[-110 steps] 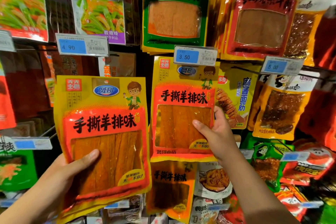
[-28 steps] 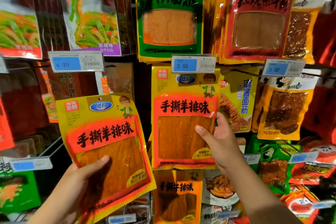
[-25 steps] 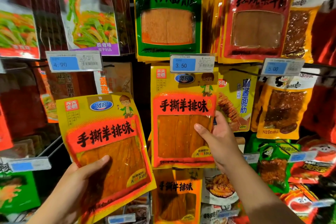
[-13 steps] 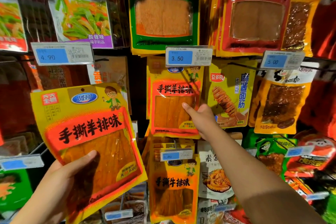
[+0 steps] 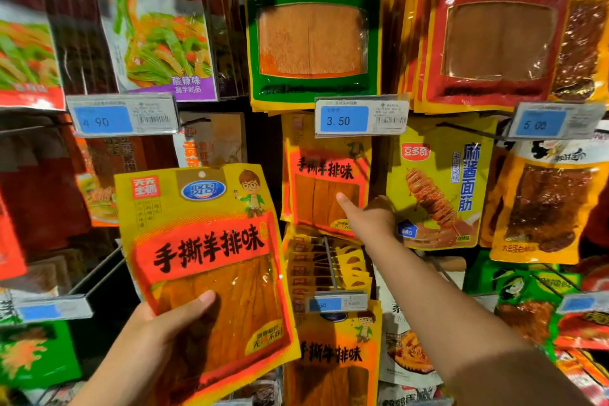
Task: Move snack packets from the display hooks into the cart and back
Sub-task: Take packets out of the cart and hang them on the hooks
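Yellow-and-orange, the snack packet (image 5: 211,260) stood slightly tilted in the left hand (image 5: 155,333), whose fingers gripped its lower left corner from behind, with the thumb laid across the clear window in front. Just to its right, a hanging packet (image 5: 316,181) of the same kind hung directly under the 3.50 price tag (image 5: 361,117). The right hand (image 5: 369,217) reached up to it, thumb pressed on its front, the other fingers curled at its right edge, pinching it.
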Available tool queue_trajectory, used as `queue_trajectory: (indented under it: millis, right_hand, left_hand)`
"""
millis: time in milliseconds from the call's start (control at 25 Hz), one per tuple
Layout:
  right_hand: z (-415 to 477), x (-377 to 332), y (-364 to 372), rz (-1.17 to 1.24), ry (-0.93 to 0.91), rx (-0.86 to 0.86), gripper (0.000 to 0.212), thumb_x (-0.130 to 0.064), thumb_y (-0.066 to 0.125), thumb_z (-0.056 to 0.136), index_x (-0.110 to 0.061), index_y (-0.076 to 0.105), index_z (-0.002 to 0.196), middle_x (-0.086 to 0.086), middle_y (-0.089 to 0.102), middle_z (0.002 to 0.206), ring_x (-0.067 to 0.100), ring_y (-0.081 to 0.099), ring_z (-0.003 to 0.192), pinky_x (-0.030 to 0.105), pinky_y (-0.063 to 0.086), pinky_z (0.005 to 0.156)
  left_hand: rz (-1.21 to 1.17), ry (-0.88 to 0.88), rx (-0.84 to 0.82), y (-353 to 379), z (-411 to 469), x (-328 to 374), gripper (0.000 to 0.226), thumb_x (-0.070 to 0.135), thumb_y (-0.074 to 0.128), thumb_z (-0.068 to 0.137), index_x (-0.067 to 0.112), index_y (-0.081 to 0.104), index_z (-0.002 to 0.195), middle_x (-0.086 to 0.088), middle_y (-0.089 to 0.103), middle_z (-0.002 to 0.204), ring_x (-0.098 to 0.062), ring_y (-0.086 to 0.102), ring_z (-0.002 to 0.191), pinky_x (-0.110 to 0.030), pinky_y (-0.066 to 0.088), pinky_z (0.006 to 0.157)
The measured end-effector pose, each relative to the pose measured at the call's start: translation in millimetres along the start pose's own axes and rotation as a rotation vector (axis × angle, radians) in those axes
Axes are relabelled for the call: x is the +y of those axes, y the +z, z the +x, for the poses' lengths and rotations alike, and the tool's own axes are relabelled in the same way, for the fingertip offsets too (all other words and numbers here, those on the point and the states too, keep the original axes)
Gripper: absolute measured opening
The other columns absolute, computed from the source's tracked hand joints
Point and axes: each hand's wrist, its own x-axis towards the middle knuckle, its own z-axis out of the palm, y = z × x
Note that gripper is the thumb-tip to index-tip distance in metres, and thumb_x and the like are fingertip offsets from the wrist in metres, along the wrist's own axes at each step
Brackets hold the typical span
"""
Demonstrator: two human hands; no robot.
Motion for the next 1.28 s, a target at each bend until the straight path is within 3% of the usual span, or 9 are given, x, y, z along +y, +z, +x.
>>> queue_trajectory:
  millis: [120, 320, 440, 680, 840, 960, 1120, 1200, 1280]
  right_hand:
    - [-45, 22, -23, 0.030, -0.253, 0.118, 0.054, -0.050, 0.064, 0.094, -0.008, 0.052, 0.125, 0.007, 0.058, 0.122, 0.028, 0.060, 0.114, 0.035, 0.050, 0.083]
    - [-122, 24, -66, 0.455, -0.285, -0.628, 0.035, -0.071, 0.063, 0.082, -0.053, 0.067, 0.113, -0.022, 0.072, 0.115, -0.001, 0.067, 0.110, 0.032, 0.060, 0.086]
    - [-136, 33, -70, 0.391, -0.450, -0.448, 0.018, -0.048, 0.062, 0.095, -0.055, 0.066, 0.111, -0.022, 0.073, 0.114, 0.000, 0.068, 0.108, 0.039, 0.057, 0.094]
    - [-132, 45, -96, 0.402, -0.426, -0.294, 0.021, -0.029, 0.063, 0.099, -0.048, 0.068, 0.107, -0.011, 0.076, 0.113, 0.010, 0.071, 0.108, 0.050, 0.053, 0.098]
    - [-123, 45, -91, 0.432, -0.422, -0.288, 0.029, -0.048, 0.057, 0.097, -0.045, 0.061, 0.125, -0.020, 0.073, 0.111, 0.003, 0.065, 0.113, 0.033, 0.051, 0.095]
    - [-115, 36, -84, 0.527, -0.411, -0.237, 0.036, -0.049, 0.048, 0.100, -0.041, 0.052, 0.135, -0.036, 0.066, 0.106, -0.017, 0.058, 0.104, 0.012, 0.046, 0.085]
    - [-97, 29, -80, 0.594, -0.484, -0.191, 0.059, -0.044, 0.049, 0.102, -0.018, 0.039, 0.154, -0.008, 0.061, 0.140, 0.002, 0.058, 0.126, 0.033, 0.049, 0.107]
    - [-88, 24, -76, 0.648, -0.501, -0.158, 0.053, -0.035, 0.049, 0.104, -0.018, 0.039, 0.152, -0.029, 0.065, 0.114, -0.023, 0.058, 0.102, 0.006, 0.051, 0.086]
    - [-80, 24, -73, 0.712, -0.503, -0.155, 0.040, -0.026, 0.049, 0.105, -0.022, 0.044, 0.144, -0.040, 0.065, 0.089, -0.033, 0.054, 0.078, -0.005, 0.042, 0.063]
  left_hand:
    - [0.013, 0.015, -0.045, 17, -5, 7, 0.063, 0.035, 0.082, 0.088, 0.010, 0.058, 0.141, -0.024, 0.062, 0.140, -0.045, 0.062, 0.126, -0.065, 0.044, 0.109]
    - [0.009, -0.030, -0.254, 72, -30, 24, 0.071, 0.027, 0.097, 0.060, 0.005, 0.073, 0.123, -0.027, 0.072, 0.121, -0.046, 0.072, 0.108, -0.059, 0.058, 0.089]
    - [0.017, -0.038, -0.373, 118, -46, 33, 0.047, 0.016, 0.088, 0.064, 0.009, 0.078, 0.110, -0.026, 0.075, 0.111, -0.040, 0.077, 0.092, -0.045, 0.063, 0.070]
    - [0.168, 0.407, -0.275, 152, -21, 62, 0.024, 0.028, 0.061, 0.095, 0.013, 0.073, 0.110, -0.007, 0.080, 0.099, -0.014, 0.076, 0.076, -0.021, 0.056, 0.056]
    - [0.222, 0.592, -0.250, 155, -7, 72, 0.016, 0.015, 0.051, 0.106, 0.015, 0.066, 0.113, -0.005, 0.081, 0.100, -0.017, 0.078, 0.086, -0.026, 0.061, 0.068]
    - [0.267, 0.684, -0.219, 159, -1, 79, 0.017, 0.016, 0.051, 0.108, 0.015, 0.066, 0.114, -0.007, 0.080, 0.102, -0.020, 0.078, 0.090, -0.029, 0.061, 0.070]
    - [0.240, 0.753, -0.206, 169, 8, 89, 0.016, 0.017, 0.051, 0.108, 0.018, 0.067, 0.109, -0.004, 0.081, 0.101, -0.019, 0.077, 0.091, -0.031, 0.062, 0.072]
    - [0.220, 0.812, -0.217, 173, 13, 95, 0.015, 0.017, 0.053, 0.107, 0.019, 0.068, 0.107, -0.001, 0.081, 0.098, -0.015, 0.077, 0.089, -0.027, 0.061, 0.070]
    - [0.206, 0.854, -0.205, 176, 16, 99, 0.017, 0.018, 0.054, 0.106, 0.020, 0.070, 0.102, 0.000, 0.081, 0.095, -0.012, 0.076, 0.085, -0.023, 0.059, 0.068]
